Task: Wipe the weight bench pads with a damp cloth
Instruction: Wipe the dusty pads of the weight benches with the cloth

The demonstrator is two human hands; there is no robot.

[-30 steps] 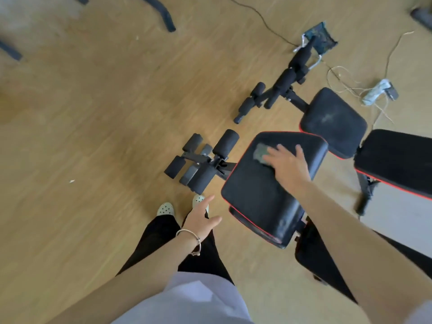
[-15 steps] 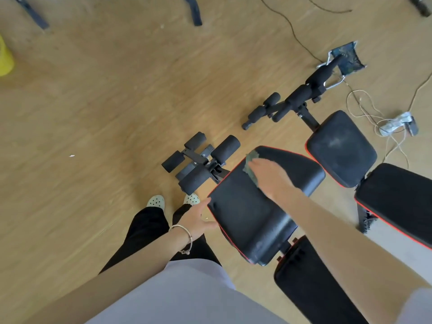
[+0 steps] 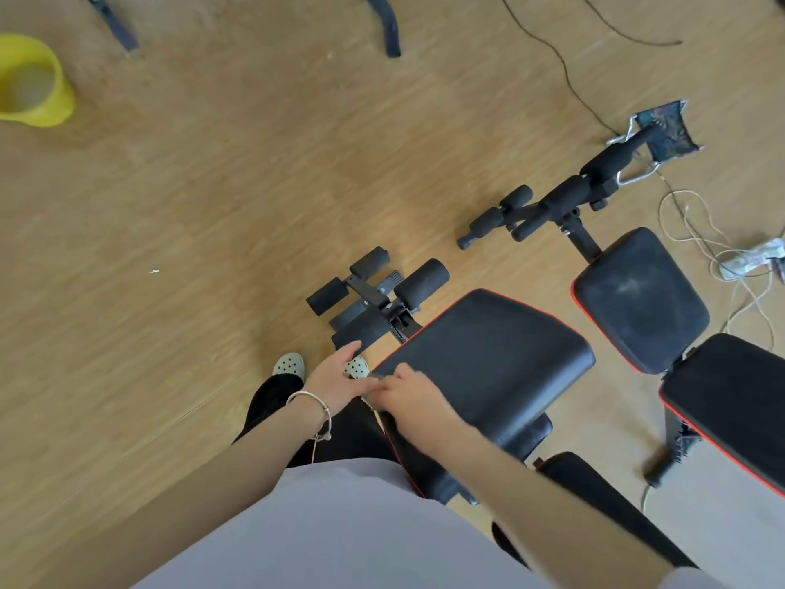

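Nearest, the right hand (image 3: 410,399) curls over the near left corner of the seat pad (image 3: 492,359), its fingers bent round the cloth (image 3: 375,377), of which only a small grey scrap shows at the fingertips; the rest is hidden under the palm. The left hand (image 3: 337,378), with a bracelet (image 3: 309,402) at the wrist, lies just beside it, fingers stretched fairly straight and closed on nothing that I can see.

The cloth looks thin, limp and light; being damp it should cling to the vinyl and bunch up, so it is best held flat under the palm with a fold gripped by the fingers, not pinched by one corner. The pad looks like smooth, firm vinyl over foam with red piping; it should give a little under pressure and turn slick when wet. Its top looks fairly clean, so the edge and side seem to be the step in hand.

Beyond the pad stand its foam rollers (image 3: 418,284); further right, well apart, a second bench's pad (image 3: 641,299) shows pale dusty smears and looks unwiped. Farthest, a yellow bucket (image 3: 32,80) stands on the wooden floor (image 3: 212,184) at the upper left.
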